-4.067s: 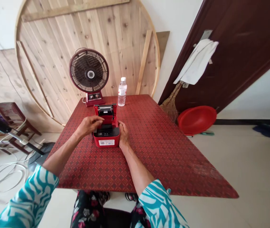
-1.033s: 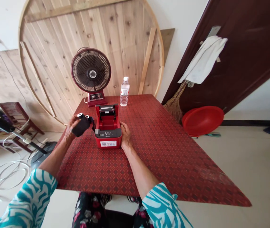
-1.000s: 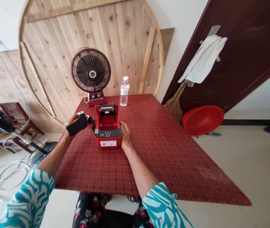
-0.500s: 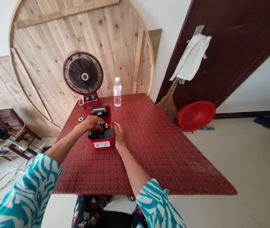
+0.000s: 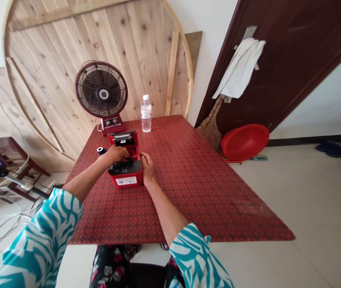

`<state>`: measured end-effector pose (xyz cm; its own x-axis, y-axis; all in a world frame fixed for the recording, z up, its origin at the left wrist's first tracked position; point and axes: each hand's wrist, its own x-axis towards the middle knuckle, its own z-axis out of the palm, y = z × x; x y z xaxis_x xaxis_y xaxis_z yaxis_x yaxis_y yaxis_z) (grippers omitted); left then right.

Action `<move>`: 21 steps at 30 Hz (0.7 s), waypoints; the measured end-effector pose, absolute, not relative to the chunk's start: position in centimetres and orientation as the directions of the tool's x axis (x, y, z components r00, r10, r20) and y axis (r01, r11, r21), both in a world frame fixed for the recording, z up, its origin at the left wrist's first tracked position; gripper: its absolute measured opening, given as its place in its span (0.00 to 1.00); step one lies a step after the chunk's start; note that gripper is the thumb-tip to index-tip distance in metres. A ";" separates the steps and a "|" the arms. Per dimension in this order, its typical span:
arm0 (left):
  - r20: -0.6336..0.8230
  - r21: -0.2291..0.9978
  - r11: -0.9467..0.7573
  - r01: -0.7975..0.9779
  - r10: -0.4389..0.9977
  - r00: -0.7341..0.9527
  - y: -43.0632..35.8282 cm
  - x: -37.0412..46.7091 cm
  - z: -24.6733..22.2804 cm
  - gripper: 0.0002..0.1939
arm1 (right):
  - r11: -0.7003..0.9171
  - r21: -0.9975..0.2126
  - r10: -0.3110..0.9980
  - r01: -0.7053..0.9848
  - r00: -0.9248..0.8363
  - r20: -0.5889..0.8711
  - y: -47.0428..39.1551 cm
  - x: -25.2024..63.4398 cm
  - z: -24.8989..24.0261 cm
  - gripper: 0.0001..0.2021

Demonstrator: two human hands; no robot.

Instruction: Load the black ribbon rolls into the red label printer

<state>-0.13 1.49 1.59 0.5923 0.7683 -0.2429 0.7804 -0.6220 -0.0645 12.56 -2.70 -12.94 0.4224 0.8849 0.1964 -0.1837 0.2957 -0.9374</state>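
A small red and black printer (image 5: 126, 178) stands on the patterned red table (image 5: 185, 188) with its lid raised at the back. My left hand (image 5: 118, 154) reaches into the open compartment, fingers bent down; a dark roll shows only in part beneath them, so the grip is hard to make out. My right hand (image 5: 148, 166) lies along the printer's right side, its fingers together against the wall. Just left of the printer, beside my left wrist, is another dark roll (image 5: 100, 151) with a white core.
Behind the printer stand a red fan (image 5: 103, 94) and a clear water bottle (image 5: 146, 114). A large round wooden panel (image 5: 140, 52) leans on the wall. Right of the table are a straw broom (image 5: 211, 130) and a red basin (image 5: 245, 142). A chair (image 5: 11, 160) is at the left.
The dark roll under my left hand has gone lower into the printer, and the fingers have followed it down. My right hand stays against the printer's side. The view has shifted slightly.
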 end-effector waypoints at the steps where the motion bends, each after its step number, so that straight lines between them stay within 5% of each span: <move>1: -0.237 -0.078 -0.617 0.783 0.775 0.586 1.7 0.1 1.4 0.16 | 0.296 -0.937 0.886 -0.186 0.419 0.197 -2.7 12.6 -13.0 0.16; 4: -0.215 0.031 -0.609 0.793 0.770 0.600 2.0 -0.3 1.2 0.13 | 0.287 -0.939 0.891 -0.190 0.413 0.189 -2.8 12.5 -13.0 0.16; 9: 0.049 0.477 -0.571 0.668 0.776 0.629 0.1 -3.2 1.4 0.11 | 0.288 -0.941 0.886 -0.176 0.421 0.192 -2.9 12.5 -12.7 0.16; 13: 0.533 0.589 -0.574 0.569 0.805 0.261 -1.0 -5.1 1.6 0.21 | 0.288 -0.941 0.889 -0.178 0.414 0.194 -2.8 12.6 -12.8 0.16; 15: 0.651 0.620 -0.581 0.527 0.756 0.069 -0.6 -5.5 1.7 0.25 | 0.287 -0.942 0.888 -0.173 0.416 0.194 -2.8 12.6 -13.0 0.16; 21: 0.497 0.708 -0.493 0.505 0.857 0.140 1.2 -5.6 1.5 0.31 | 0.283 -0.943 0.893 -0.174 0.406 0.193 -2.9 12.7 -13.0 0.17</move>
